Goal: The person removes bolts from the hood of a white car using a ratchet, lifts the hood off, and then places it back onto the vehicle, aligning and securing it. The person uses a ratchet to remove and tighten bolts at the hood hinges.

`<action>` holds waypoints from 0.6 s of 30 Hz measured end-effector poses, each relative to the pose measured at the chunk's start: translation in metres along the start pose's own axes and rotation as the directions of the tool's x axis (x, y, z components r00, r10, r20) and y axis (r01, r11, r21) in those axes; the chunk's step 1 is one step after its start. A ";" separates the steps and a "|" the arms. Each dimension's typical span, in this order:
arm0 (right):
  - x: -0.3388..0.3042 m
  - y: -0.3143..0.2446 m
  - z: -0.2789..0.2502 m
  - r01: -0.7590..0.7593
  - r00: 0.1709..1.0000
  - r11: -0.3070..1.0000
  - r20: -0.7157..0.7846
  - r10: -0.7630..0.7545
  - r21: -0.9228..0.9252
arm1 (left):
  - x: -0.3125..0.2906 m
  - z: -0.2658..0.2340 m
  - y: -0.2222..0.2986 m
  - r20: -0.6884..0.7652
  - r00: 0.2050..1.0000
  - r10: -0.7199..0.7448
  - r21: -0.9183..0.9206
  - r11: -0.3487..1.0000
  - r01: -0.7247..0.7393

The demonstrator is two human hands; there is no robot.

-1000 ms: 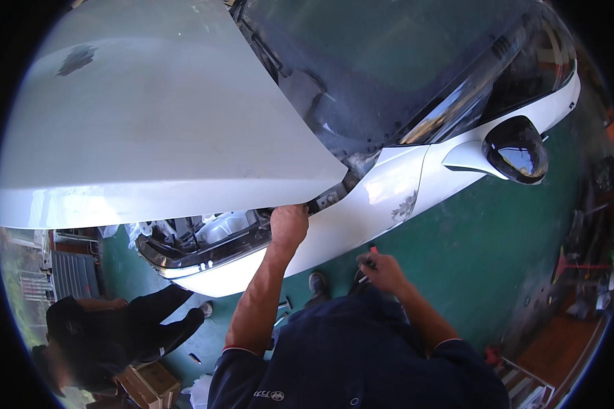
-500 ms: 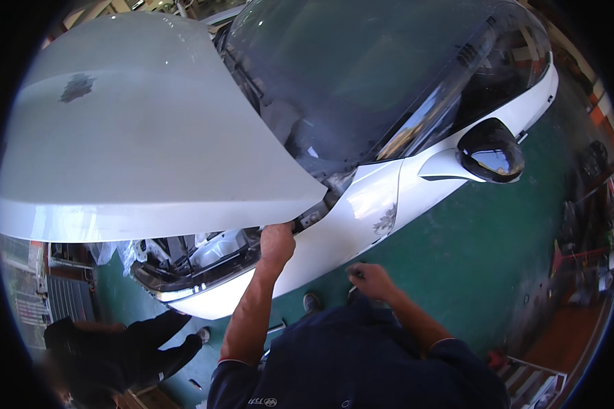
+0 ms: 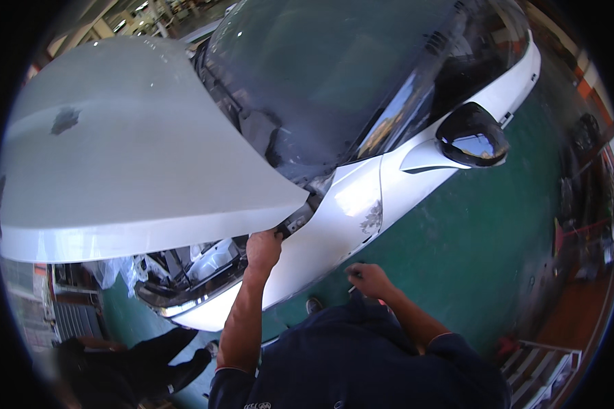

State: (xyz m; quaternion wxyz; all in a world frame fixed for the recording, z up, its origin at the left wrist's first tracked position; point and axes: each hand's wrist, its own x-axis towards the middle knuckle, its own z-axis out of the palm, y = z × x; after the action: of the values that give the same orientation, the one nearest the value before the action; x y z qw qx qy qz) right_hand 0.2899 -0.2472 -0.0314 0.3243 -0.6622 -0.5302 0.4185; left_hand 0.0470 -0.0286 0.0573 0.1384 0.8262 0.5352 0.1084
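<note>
A white car stands before me with its hood raised; a grey patch marks the hood's far left. My left hand is closed at the inner top edge of the white front fender, just below the hood's near corner. Whatever its fingers grip is hidden, though a dark bit shows beside the knuckles. Low in front of my body, my right hand is curled shut beside the fender, apart from the car. Something small and dark shows at its fingertips, too unclear to name.
The engine bay is exposed under the hood. A black side mirror juts out at the right. Another person in dark clothes is at the lower left. Green floor runs along the car; a slatted rack stands lower right.
The view has shifted, so the car sits farther left in it. My left hand stays at the fender edge and my right hand keeps its curled pose.
</note>
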 end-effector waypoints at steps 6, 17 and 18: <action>0.002 -0.001 0.002 0.016 1.000 0.999 0.028 -0.015 -0.031 | 0.007 0.004 0.000 0.008 1.000 0.011 0.118 0.993 -0.012; -0.012 0.025 0.010 -0.073 0.997 0.997 -0.044 0.071 -0.030 | 0.007 -0.007 -0.005 0.026 0.989 0.148 0.006 0.989 -0.149; -0.014 0.028 0.011 -0.089 0.995 0.996 -0.049 0.089 -0.001 | 0.008 -0.007 -0.006 0.024 0.987 0.161 0.013 0.987 -0.161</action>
State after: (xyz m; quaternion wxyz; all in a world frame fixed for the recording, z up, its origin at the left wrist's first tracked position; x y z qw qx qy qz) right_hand 0.2909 -0.2677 -0.0574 0.3170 -0.6957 -0.4927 0.4156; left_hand 0.0432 -0.0182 0.0618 0.1293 0.8690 0.4657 0.1056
